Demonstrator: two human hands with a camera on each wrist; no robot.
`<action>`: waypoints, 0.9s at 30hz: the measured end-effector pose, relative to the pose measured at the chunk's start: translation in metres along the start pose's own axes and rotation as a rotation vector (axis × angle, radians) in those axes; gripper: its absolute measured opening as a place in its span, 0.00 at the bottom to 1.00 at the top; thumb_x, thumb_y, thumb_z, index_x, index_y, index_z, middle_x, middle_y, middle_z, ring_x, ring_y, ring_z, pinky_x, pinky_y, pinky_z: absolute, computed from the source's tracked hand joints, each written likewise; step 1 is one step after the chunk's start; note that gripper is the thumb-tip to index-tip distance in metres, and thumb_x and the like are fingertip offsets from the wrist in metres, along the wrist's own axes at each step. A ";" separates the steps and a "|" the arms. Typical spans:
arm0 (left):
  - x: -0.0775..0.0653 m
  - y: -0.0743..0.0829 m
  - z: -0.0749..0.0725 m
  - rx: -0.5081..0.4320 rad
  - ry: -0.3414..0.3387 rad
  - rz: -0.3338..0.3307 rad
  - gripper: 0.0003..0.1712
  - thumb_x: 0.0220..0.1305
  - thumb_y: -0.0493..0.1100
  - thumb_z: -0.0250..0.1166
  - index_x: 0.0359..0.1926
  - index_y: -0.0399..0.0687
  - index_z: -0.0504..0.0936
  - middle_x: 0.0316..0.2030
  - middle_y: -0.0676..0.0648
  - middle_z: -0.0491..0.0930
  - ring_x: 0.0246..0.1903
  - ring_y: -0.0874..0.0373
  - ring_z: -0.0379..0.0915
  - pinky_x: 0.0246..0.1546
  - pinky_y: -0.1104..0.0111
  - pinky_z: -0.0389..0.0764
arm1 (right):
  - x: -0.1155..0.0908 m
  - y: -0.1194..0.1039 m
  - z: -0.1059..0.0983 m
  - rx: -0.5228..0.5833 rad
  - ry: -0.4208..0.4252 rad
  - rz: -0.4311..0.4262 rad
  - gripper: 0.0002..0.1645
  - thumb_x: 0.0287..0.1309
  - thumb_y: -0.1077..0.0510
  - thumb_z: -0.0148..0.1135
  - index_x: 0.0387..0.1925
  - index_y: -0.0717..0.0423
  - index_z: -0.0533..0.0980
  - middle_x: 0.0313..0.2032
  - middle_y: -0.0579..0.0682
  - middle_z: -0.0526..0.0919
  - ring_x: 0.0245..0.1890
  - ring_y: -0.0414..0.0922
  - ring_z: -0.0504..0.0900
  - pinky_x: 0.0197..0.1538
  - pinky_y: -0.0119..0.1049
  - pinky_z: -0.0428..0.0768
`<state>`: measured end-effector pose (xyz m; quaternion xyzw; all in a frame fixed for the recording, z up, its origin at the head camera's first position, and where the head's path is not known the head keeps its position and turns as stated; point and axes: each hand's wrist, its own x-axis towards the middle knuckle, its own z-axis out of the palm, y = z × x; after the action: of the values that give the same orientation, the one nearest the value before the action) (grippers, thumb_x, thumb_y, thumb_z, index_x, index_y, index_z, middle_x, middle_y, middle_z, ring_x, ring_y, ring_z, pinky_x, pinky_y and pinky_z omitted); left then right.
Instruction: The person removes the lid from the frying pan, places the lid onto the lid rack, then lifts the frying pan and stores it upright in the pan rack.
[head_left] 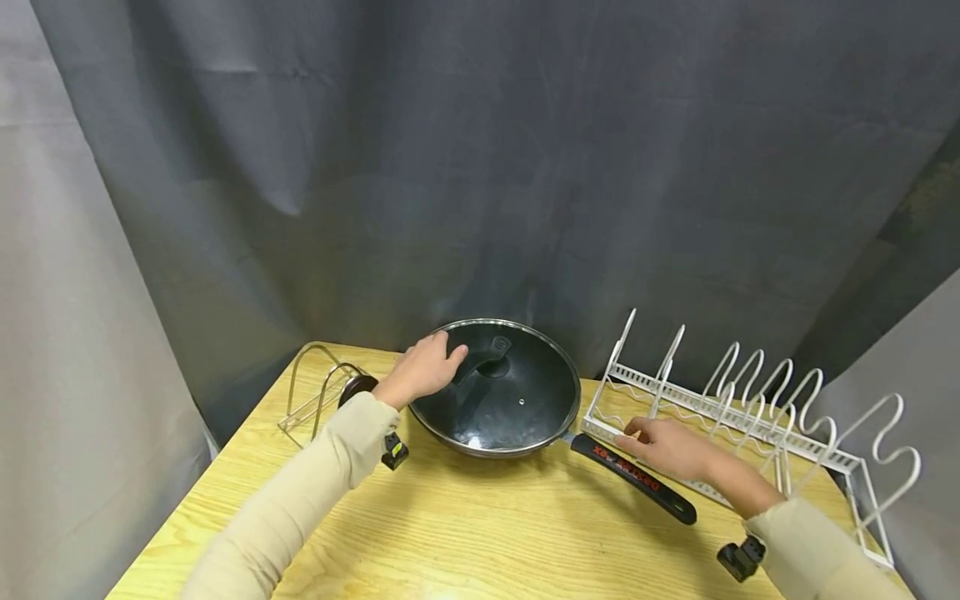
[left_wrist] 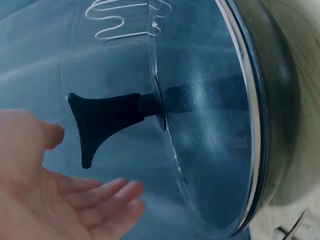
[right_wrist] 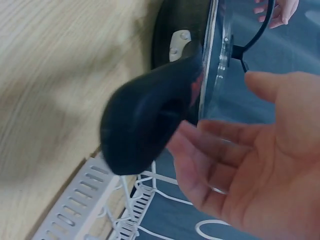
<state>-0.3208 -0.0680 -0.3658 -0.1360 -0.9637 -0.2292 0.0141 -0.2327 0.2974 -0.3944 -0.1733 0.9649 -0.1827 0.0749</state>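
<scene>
The left hand (head_left: 429,367), grip spread, holds nothing near the knob (left_wrist: 105,111) on the pan's (left_wrist: 281,100) lid (head_left: 542,398). The right hand (head_left: 670,451), grip loose, holds nothing beside the pan's handle (head_left: 633,477). The pan sits on the table (head_left: 465,525), with a white rack (head_left: 708,407) to its right.

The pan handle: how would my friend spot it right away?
On the wooden table, find the round pan under a glass lid. The pan handle sticks out from there toward the white wire rack. It's black like the lid's knob, but longer and marked with red letters.
</scene>
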 end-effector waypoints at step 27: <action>0.039 0.003 0.026 -0.969 -0.348 -0.140 0.23 0.74 0.50 0.45 0.52 0.32 0.68 0.44 0.32 0.76 0.26 0.57 0.82 0.22 0.70 0.80 | -0.004 0.035 0.030 0.662 -0.330 -0.023 0.17 0.72 0.51 0.45 0.39 0.64 0.68 0.36 0.62 0.76 0.25 0.58 0.81 0.22 0.52 0.80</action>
<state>-0.3565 -0.0438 -0.3848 -0.0983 -0.7418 -0.6236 -0.2263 -0.2338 0.3197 -0.4355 -0.1775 0.8265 -0.4552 0.2795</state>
